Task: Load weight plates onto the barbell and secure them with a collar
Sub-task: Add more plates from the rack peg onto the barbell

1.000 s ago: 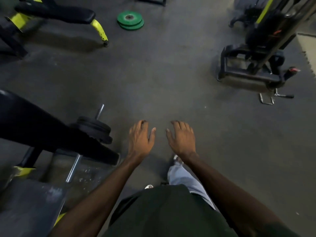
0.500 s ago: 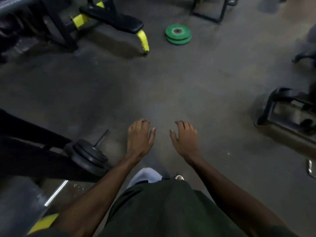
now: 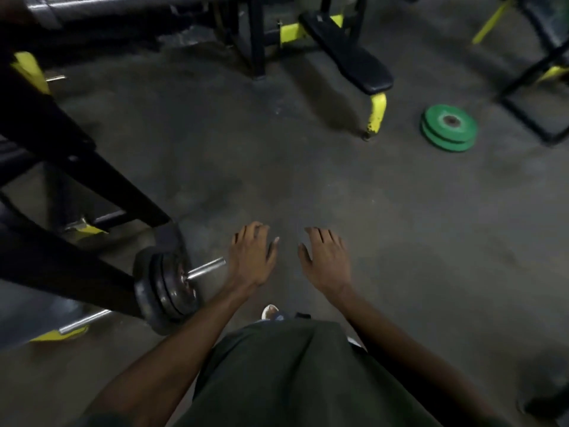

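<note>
A barbell lies low at the left with black weight plates (image 3: 166, 288) stacked on its chrome sleeve (image 3: 205, 268). The sleeve's bare end points toward my left hand (image 3: 251, 257), which hovers palm down just right of it, fingers relaxed and holding nothing. My right hand (image 3: 326, 260) hovers beside it, palm down and empty too. Two green weight plates (image 3: 449, 127) lie stacked flat on the floor at the far right. I see no collar.
A black frame bar (image 3: 77, 161) slants across the left over the barbell. A black bench with yellow legs (image 3: 348, 57) stands at the back. More black and yellow frames (image 3: 529, 81) stand at the far right. The floor is dark grey.
My view has swung left, so the green plates and bench shifted right. The barbell's plates and sleeve now sit closer to my left hand. Both hands stay empty.
</note>
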